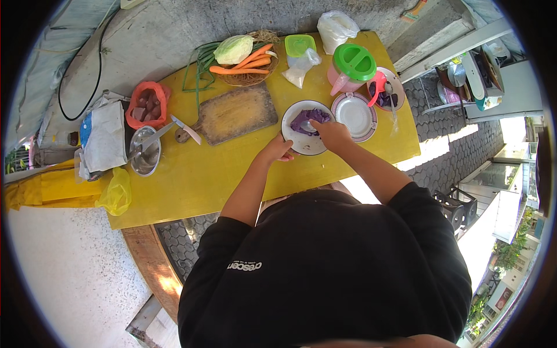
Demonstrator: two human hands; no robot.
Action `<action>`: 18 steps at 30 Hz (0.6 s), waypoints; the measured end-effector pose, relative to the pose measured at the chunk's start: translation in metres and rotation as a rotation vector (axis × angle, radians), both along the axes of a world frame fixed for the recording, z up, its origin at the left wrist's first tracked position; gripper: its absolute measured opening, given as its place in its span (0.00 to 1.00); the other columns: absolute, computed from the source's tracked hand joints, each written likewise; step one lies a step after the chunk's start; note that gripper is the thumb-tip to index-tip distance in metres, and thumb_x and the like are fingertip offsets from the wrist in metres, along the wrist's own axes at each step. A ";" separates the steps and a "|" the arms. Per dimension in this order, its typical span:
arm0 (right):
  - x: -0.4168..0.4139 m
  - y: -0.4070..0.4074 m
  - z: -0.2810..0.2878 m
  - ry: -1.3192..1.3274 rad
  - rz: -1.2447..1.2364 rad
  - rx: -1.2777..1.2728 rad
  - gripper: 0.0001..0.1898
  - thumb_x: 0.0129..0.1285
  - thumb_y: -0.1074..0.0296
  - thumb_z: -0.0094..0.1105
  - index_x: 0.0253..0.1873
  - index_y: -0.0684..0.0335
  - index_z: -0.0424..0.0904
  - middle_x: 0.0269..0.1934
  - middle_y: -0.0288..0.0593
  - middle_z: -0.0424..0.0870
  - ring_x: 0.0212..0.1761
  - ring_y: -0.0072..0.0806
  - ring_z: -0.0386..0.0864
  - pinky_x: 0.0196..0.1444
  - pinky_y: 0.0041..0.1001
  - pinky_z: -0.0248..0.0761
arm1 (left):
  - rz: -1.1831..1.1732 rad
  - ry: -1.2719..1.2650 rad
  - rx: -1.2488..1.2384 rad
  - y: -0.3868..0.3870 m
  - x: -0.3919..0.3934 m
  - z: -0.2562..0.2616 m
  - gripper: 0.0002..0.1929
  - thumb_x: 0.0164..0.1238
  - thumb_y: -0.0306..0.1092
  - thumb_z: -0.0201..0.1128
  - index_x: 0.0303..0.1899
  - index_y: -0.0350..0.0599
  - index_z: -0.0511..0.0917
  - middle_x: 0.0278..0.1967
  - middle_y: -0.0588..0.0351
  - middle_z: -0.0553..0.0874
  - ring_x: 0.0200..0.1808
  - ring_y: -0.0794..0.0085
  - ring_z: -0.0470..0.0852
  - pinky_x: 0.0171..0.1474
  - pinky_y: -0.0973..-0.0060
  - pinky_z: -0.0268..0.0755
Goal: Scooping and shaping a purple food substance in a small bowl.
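A white enamel bowl with a dark rim [304, 145] stands on the yellow table, holding a purple mash [320, 115]. My left hand [276, 149] grips the bowl's near left edge, the thumb at the rim and the fingers below. My right hand [333, 134] holds a metal spoon [309, 126], whose bowl presses on the mash; its handle is mostly hidden by the fingers. Just right of the bowl lies a white fluted plate with a patterned rim [354, 114]. Beyond it, another bowl [399, 89] holds dark purple pieces, a red plastic ladle [377, 85] and a metal spoon.
A worn wooden cutting board [239, 113] lies left, near a knife [187, 129] and a metal bowl [150, 161]. Behind are a vegetable basket [248, 79], a green-lidded pitcher [353, 63] and plastic bags. A red bag [148, 106] holds brownish pieces.
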State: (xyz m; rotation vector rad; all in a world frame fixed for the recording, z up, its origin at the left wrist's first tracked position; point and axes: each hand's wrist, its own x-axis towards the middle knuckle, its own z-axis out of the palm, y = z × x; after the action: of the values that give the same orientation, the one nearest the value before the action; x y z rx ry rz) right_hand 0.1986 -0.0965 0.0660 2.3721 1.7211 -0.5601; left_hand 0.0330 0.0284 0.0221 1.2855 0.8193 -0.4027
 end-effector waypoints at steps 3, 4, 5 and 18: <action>-0.005 0.012 0.004 0.036 -0.049 -0.034 0.25 0.62 0.71 0.47 0.65 0.47 0.63 0.38 0.45 0.82 0.39 0.42 0.83 0.37 0.38 0.77 | 0.037 -0.015 0.016 -0.001 -0.003 0.001 0.23 0.67 0.36 0.45 0.63 0.52 0.53 0.38 0.53 0.85 0.26 0.76 0.80 0.35 0.74 0.76; -0.009 0.016 0.001 0.013 -0.080 -0.039 0.24 0.61 0.71 0.47 0.64 0.47 0.64 0.38 0.45 0.83 0.39 0.41 0.83 0.38 0.37 0.77 | 0.043 -0.026 0.019 -0.001 -0.004 -0.003 0.23 0.67 0.36 0.45 0.63 0.52 0.53 0.37 0.52 0.85 0.26 0.76 0.80 0.35 0.74 0.76; -0.011 0.018 -0.001 -0.010 -0.110 -0.043 0.24 0.60 0.71 0.48 0.63 0.48 0.66 0.37 0.46 0.83 0.39 0.39 0.83 0.39 0.37 0.76 | 0.049 -0.038 0.022 -0.002 -0.005 -0.005 0.23 0.67 0.36 0.45 0.63 0.52 0.53 0.37 0.52 0.85 0.26 0.76 0.79 0.35 0.74 0.76; 0.025 -0.027 -0.027 0.281 -0.346 0.325 0.19 0.64 0.71 0.43 0.58 0.51 0.73 0.37 0.55 0.82 0.37 0.50 0.80 0.41 0.43 0.73 | 0.101 -0.029 -0.017 -0.011 -0.003 -0.015 0.30 0.66 0.34 0.44 0.66 0.52 0.41 0.34 0.47 0.84 0.25 0.69 0.84 0.28 0.72 0.79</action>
State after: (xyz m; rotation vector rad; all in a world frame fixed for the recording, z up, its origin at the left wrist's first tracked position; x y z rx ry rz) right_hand 0.2235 -0.1233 0.0392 2.9799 1.6140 -0.7419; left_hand 0.0300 0.0173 0.0072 1.2262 0.8507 -0.3090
